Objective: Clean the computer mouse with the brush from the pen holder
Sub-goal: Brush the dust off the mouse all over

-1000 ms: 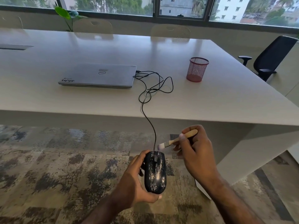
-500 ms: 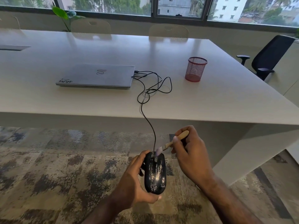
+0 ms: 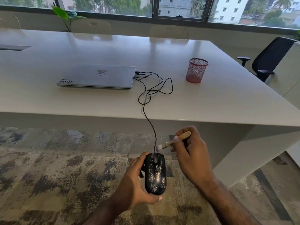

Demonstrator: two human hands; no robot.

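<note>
A black computer mouse (image 3: pixel 155 173), streaked with pale dust, sits in my left hand (image 3: pixel 135 184) below the table's front edge, above the carpet. Its black cable (image 3: pixel 152 127) runs up over the edge to the closed laptop (image 3: pixel 97 77). My right hand (image 3: pixel 190 153) pinches a small wooden-handled brush (image 3: pixel 173 141). The white bristles hover just above the mouse's front end, beside the cable, not touching it. The red mesh pen holder (image 3: pixel 196 70) stands on the table to the right and looks empty.
The white table (image 3: pixel 227 98) fills the middle of the view. A black office chair (image 3: pixel 269 57) stands at the right and pale chairs line the far side. A potted plant (image 3: pixel 65 15) is at the back left. Patterned carpet (image 3: pixel 48 176) lies below.
The brush swept down onto the front of the mouse half a second ago and has now lifted back off it. My left hand has kept the mouse still.
</note>
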